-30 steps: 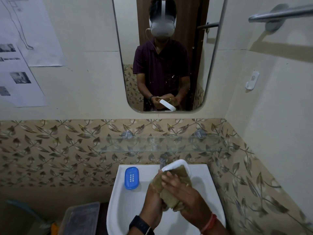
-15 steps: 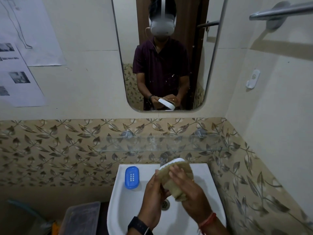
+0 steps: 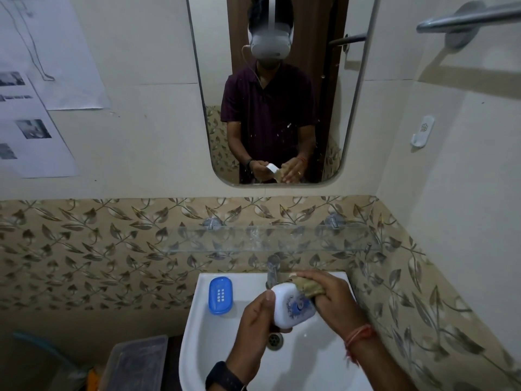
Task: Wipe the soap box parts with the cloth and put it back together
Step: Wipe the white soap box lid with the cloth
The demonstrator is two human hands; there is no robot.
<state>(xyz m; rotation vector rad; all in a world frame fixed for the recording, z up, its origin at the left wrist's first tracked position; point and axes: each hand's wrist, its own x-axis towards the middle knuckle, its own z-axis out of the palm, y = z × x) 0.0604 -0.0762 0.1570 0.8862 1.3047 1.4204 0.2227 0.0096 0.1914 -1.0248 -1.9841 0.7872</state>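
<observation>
White lid (image 3: 293,307) held in my left grip (image 3: 253,328), right grip (image 3: 332,299) bunching tan cloth (image 3: 308,287) at its two o'clock, blue tray (image 3: 220,295) at nine o'clock on sink (image 3: 245,280) rim.

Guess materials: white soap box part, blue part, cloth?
White soap box part: likely glossy moulded plastic; smooth rounded corners, printed blue motif. Blue part: probably plastic too; uniform colour, moulded drain slots. Cloth: tan fabric, matte, bunched in soft folds; weave unclear.
</observation>
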